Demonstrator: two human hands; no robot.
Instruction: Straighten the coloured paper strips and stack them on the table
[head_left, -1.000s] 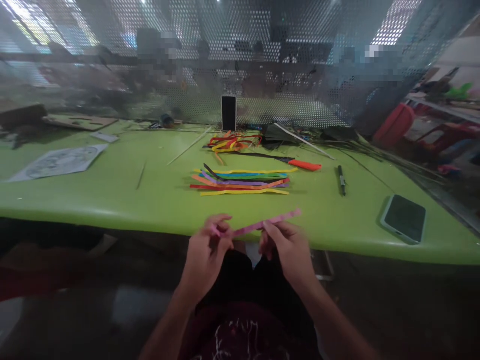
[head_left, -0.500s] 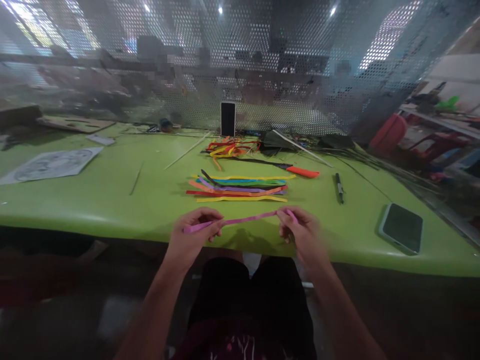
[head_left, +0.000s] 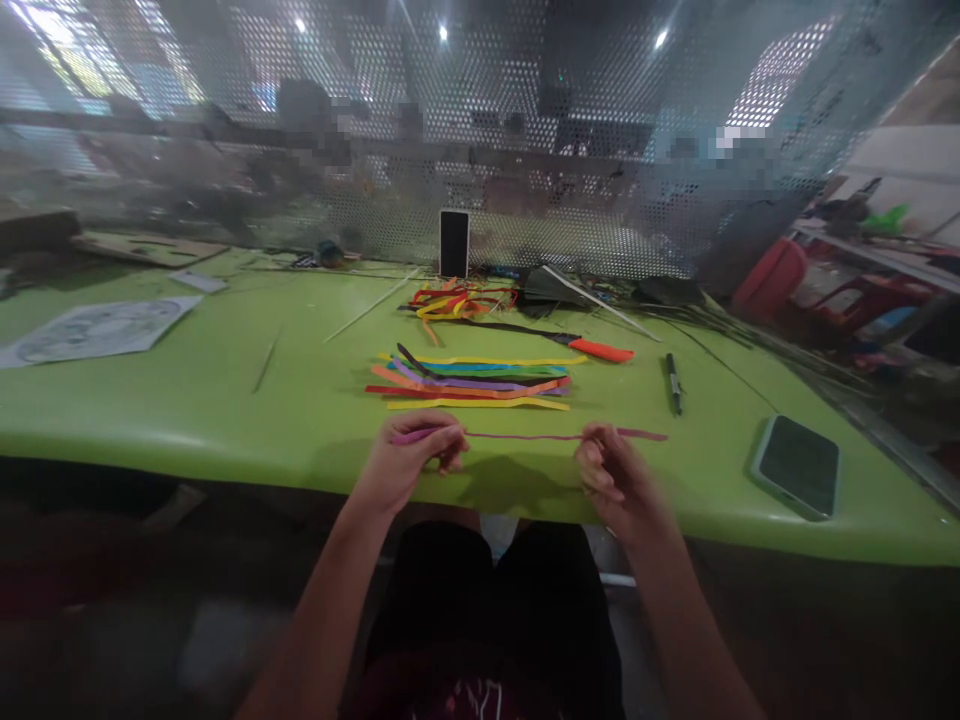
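Note:
A thin pink strip (head_left: 525,436) stretches level between my two hands, just above the near part of the green table. My left hand (head_left: 424,450) pinches it toward one end, with a short length lying back over the fingers. On the other side my right hand (head_left: 609,470) is closed on it, and a tail of the strip sticks out to the right. Beyond my hands lies a row of coloured strips (head_left: 480,384) in yellow, red, orange, purple, black, green and blue, side by side on the table.
Past the strips lie an orange-handled tool (head_left: 602,350) and a tangle of coloured strips (head_left: 457,300). A phone (head_left: 454,243) stands upright against the mesh screen. To the right are a black pen (head_left: 674,384) and another phone (head_left: 798,464); a printed sheet (head_left: 101,330) lies left.
My right hand has slid a little to the right along the pink strip, whose tail now points outward. The strip has turned edge-on. My left hand has shifted slightly right.

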